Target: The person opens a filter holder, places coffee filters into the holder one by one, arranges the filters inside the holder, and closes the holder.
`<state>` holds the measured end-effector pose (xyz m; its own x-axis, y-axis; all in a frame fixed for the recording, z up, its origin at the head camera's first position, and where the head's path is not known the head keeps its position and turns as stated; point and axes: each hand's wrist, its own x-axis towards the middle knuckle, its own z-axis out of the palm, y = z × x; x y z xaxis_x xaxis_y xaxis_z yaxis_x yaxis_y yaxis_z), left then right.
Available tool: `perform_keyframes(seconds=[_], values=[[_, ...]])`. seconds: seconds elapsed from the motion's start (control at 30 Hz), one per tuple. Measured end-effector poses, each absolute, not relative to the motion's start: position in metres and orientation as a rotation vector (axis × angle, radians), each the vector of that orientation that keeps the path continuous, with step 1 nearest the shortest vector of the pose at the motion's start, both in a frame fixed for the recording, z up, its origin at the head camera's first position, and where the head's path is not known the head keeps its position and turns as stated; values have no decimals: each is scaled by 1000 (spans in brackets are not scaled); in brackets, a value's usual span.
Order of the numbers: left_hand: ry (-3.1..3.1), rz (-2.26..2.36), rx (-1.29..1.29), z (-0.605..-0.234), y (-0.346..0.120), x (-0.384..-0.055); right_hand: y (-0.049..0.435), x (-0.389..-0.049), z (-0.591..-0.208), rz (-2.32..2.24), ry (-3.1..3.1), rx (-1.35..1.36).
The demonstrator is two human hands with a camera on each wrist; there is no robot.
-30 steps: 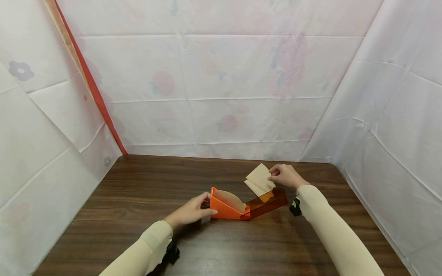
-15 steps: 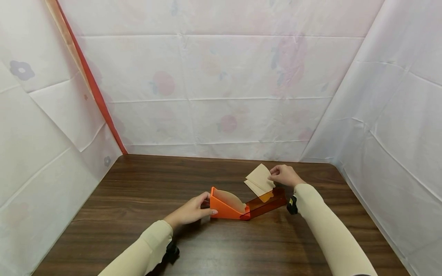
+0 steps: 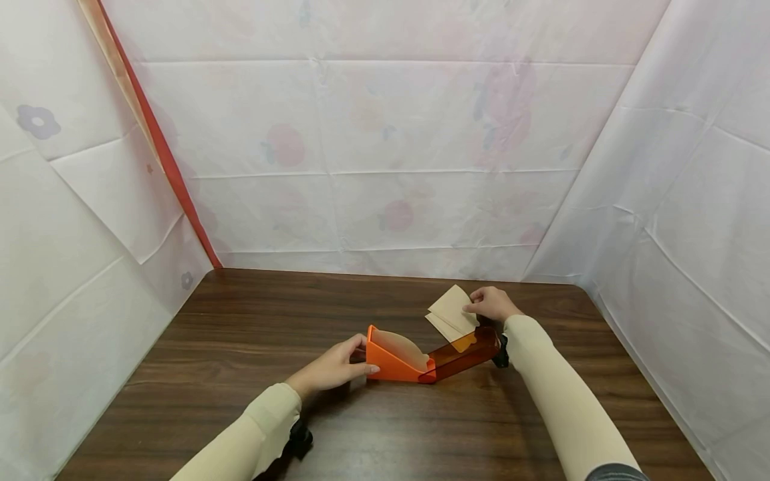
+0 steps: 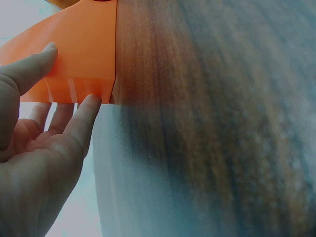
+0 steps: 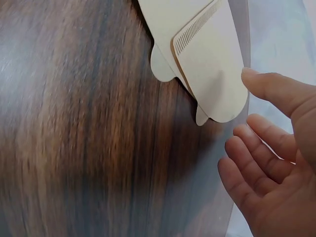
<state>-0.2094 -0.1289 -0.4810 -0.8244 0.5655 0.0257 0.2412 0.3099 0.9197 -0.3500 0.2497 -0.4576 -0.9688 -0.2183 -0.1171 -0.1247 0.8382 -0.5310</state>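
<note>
The left hand (image 3: pixel 333 366) has hold of the orange holder (image 3: pixel 394 367) at its tall left end. In the left wrist view the thumb lies against the broad side of it, while the other fingers are bent to the end face; so the hand is partly opened, with the holder between the thumb and these fingers. The holder stands upright on the brown table (image 3: pixel 271 321), just beyond the fingertips and to the right of this hand. Inside it there is a tan paper (image 3: pixel 400 346) with a rounded upper edge. From its low right end the transparent amber lid (image 3: pixel 464 361) extends toward the right, turned open.

Behind this lid, on the table, lie the loose paper filters (image 3: pixel 451 310), fanned a little so that one sticks out from under another. A part of them is seen through the amber plastic (it looks more orange there). The right hand (image 3: pixel 496 304) is just at the right of these filters. The thumb is at their edge and the other fingers are loosely bent, with a clear gap under the thumb; it does not grip any paper, and whether the thumb touches the edge I cannot tell. The right wrist view shows on the upper filter a ribbed seam (image 5: pixel 197 27) and a rounded end, close to the thumb.

Around the table hangs a pale curtain (image 3: pixel 361 120) with faint prints, and at the left a red strip (image 3: pixel 159 143) runs down it.
</note>
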Motion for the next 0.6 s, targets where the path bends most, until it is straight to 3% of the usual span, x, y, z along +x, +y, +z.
perform_keyframes(seconds=[0.6], values=[[2303,1501,729,-480,-129,-209,242,-361,-465,-762,2838,-130]])
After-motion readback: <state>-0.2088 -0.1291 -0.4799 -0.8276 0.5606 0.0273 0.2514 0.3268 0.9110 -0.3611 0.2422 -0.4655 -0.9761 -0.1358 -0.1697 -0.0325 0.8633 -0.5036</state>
